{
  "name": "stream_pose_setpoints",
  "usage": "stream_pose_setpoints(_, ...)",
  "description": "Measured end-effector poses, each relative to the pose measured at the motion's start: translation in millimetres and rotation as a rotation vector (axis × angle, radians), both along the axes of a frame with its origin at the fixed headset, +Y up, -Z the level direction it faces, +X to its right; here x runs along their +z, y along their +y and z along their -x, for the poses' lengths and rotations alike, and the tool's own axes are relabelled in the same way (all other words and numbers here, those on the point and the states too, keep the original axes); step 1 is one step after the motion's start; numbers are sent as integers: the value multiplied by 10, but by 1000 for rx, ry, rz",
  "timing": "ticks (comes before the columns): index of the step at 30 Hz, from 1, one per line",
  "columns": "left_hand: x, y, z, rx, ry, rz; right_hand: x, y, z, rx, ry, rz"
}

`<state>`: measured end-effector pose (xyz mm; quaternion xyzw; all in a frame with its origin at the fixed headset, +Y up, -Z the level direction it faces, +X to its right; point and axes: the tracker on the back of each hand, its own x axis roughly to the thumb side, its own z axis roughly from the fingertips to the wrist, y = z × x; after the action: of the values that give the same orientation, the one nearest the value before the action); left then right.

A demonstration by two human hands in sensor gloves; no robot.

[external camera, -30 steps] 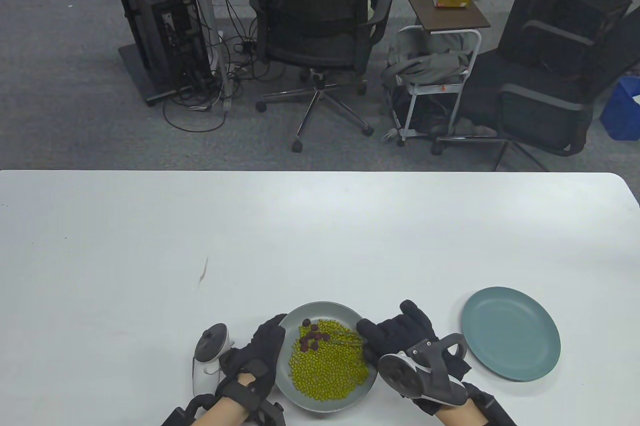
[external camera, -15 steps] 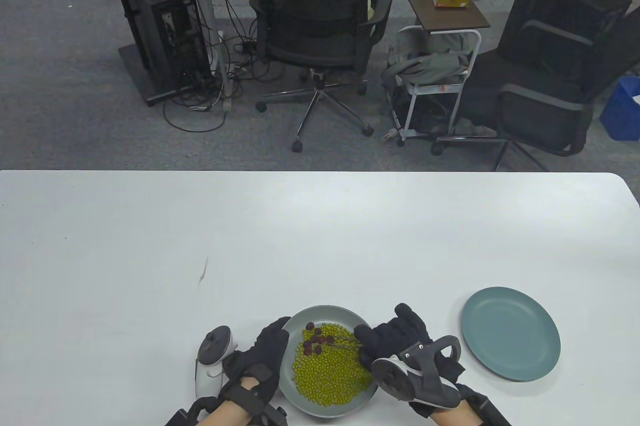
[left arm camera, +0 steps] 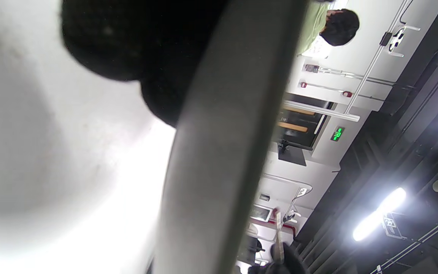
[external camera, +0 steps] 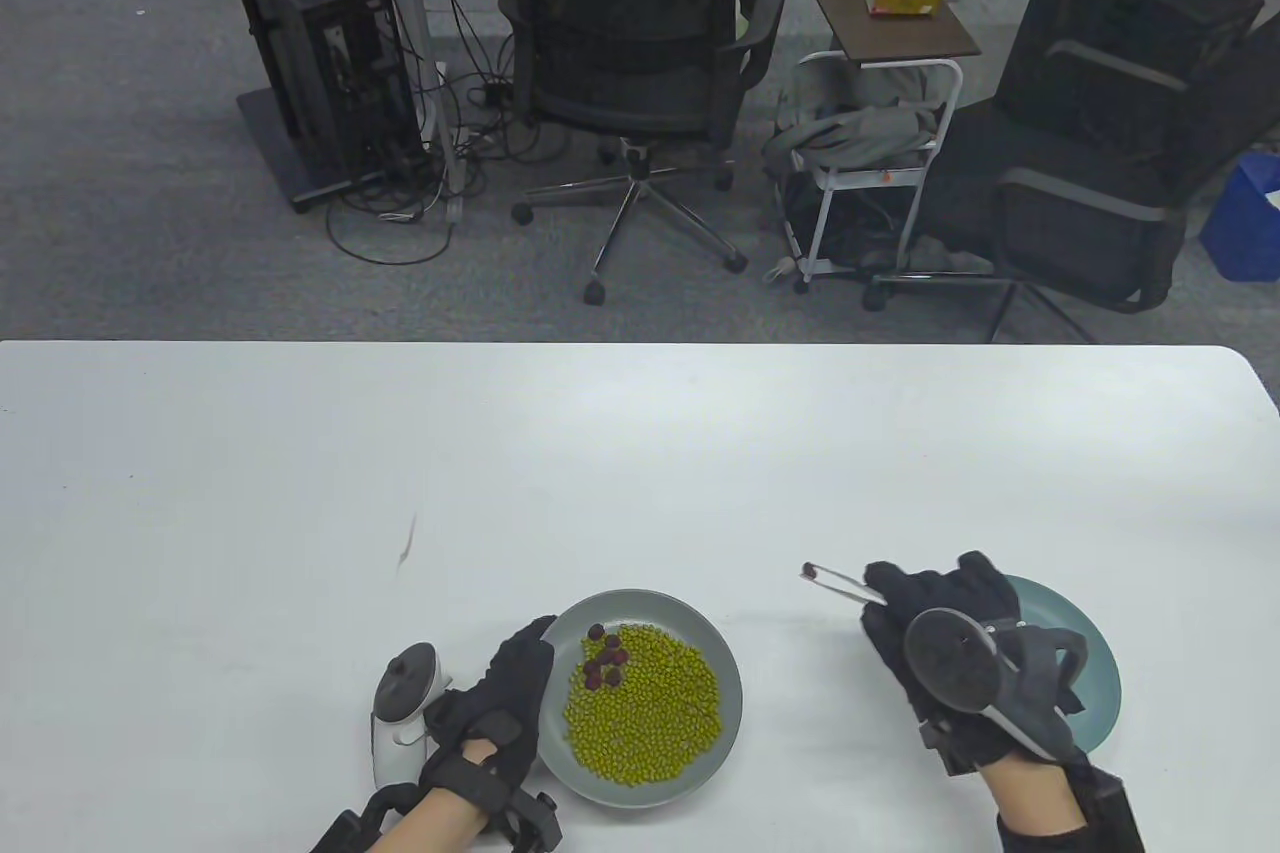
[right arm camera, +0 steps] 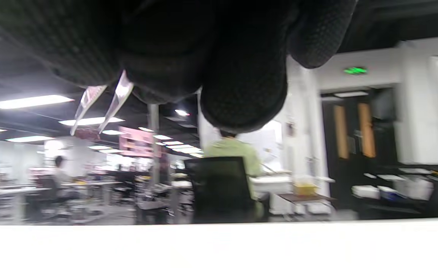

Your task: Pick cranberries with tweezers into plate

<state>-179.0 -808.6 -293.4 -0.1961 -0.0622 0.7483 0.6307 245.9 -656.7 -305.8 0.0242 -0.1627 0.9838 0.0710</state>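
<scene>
**Dark red cranberry lifted clear, on the way to the teal plate**

Steel tweezers (external camera: pixel 838 579) pinched in the right hand (external camera: pixel 935 638), fingers closed round the handle end so the tips stay squeezed on one cranberry (external camera: pixel 808 573). Held in the air above the bare white bench (external camera: pixel 640 453), between the grey dish (external camera: pixel 728 693) and the teal plate (external camera: pixel 1095 668), tips pointing back toward the dish. Carried high, most likely to keep the berry from brushing anything and dropping. In the right wrist view, two tweezer arms converging on the small red piece, confirming the squeeze.

Left hand (external camera: pixel 505 703) laid against the left rim of the grey dish, fingers curved along the edge and not wrapped round anything; probably there to keep the dish from sliding while berries get teased out. Left wrist view too close and blurred to add more.

Remaining cranberries (external camera: pixel 605 658) clustered at the far left of the green peas (external camera: pixel 645 718), within easy reach of the tweezers. Teal plate partly hidden under the right hand; no berry visible on its exposed part. Likely next: swinging the tips over the plate and easing the grip.
</scene>
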Motion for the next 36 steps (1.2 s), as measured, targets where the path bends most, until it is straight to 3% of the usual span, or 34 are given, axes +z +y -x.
stream_pose_setpoints(7,-30,-21,47,1,22,3,-252,-260,-1043,-116,-380,290)
stream_pose_setpoints(11,-24,-20,35,5,12,8,-295,-398,-1252,-76,-437,398)
stream_pose_setpoints(19,-20,-34,21,-5,1,5,-365,-613,-1267,-22,-450,546)
stream_pose_setpoints(23,-20,-35,21,-1,5,7,-356,-612,-1286,-30,-461,532)
stream_pose_setpoints(31,-3,-45,-5,42,0,43,-299,-367,-1106,-149,-408,236)
stream_pose_setpoints(36,1,-68,-30,82,-4,75,-284,-340,-686,-219,-237,95)
